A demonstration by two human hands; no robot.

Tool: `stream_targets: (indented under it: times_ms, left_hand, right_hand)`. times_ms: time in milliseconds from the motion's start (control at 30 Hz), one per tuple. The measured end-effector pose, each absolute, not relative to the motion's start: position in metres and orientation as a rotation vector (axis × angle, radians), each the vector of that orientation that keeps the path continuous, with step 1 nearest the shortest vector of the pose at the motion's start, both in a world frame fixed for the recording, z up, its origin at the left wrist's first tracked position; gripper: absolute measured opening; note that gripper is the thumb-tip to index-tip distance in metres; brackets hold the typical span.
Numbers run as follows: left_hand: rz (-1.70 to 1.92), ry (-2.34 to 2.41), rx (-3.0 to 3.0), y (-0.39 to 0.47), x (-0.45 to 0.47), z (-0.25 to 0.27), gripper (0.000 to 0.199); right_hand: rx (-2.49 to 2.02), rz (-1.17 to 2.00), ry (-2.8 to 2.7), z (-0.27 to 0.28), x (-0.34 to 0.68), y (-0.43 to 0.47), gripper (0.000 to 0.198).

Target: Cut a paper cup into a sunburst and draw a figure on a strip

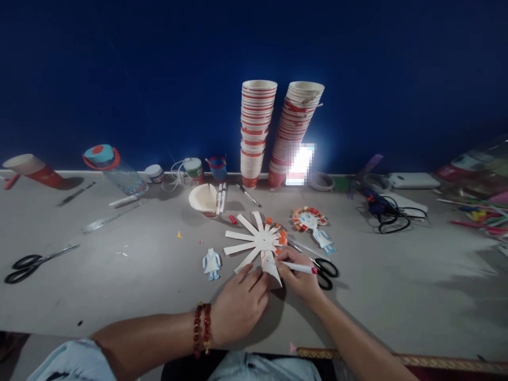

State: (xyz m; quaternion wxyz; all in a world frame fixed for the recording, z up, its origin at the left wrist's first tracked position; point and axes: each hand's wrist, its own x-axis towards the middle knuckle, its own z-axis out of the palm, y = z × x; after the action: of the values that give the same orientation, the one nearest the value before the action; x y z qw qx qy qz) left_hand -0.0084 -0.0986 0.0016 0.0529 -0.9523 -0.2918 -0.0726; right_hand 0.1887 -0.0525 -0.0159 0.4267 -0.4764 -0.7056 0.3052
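Observation:
My right hand (298, 272) is closed around a white marker with a red end (299, 268), its tip at a piece of white paper (271, 269). A red line shows on that paper. At its left edge, the bent fingers of my left hand (242, 301) hold it; the thumb is partly hidden. Just beyond lies a cut-paper wheel (264, 241) with long white strips, several of the right-hand ones folded and orange. A small paper dress figure (211, 263) is to the left. To the right are a paper doll with a curly orange rim (309, 219) and black-handled scissors (327, 273).
Two tall stacks of paper cups (259, 135) (296, 127) stand by the blue wall. Left are a water bottle (119, 169), a ruler (107, 219) and more scissors (37, 263). Right are a black cable (391, 214) and colourful sticks (482, 216). A red cap (232, 219) lies nearby.

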Motion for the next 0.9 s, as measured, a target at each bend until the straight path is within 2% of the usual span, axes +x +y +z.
stream_targets:
  times_ms: [267,567,900]
  left_hand:
    - [-0.152,-0.853,-2.93,-0.0938,-0.0086,0.0016,0.04]
    - [-0.189,-0.91,-2.977,-0.0941,-0.0068,-0.0013,0.055]
    - [-0.181,-0.914,-2.969,-0.0949,-0.0058,-0.0011,0.056]
  right_hand:
    - [-1.299,0.71,-1.685,-0.0149,0.1906,-0.0474,0.015]
    - [-1.299,0.701,-1.751,-0.0157,0.1917,-0.0466,0.013]
    - [-1.336,0.714,-1.758,-0.0146,0.1906,-0.0467,0.013]
